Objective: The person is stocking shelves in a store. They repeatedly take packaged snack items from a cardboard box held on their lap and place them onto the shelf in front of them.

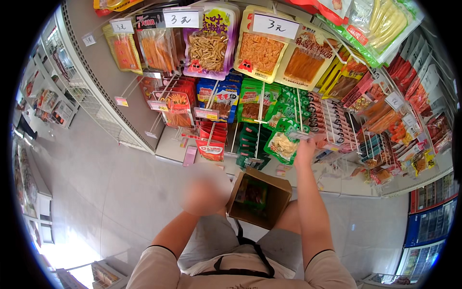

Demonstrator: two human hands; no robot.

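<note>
My right hand [306, 144] is raised to the front of a peg hook, beside a clear price-tag holder [300, 135] and a green snack packet [283, 143] that hangs there. Whether its fingers grip the packet or the tag holder cannot be told. My left hand [205, 191] is at the left of an open cardboard box [285, 184]; a blur covers it and hides its fingers. Inside the box, between my legs, lie some green and red packets [252, 194]. Dark green packets [251, 144] hang left of my right hand.
Hooks on the shop rack hold red packets [210, 150], blue packets [218, 99] and large snack bags [263, 47] above. A pink object [190, 156] stands on the bottom shelf [173, 146]. Wire shelving [97, 108] runs along the left; boxed goods [431, 216] are stacked at the right.
</note>
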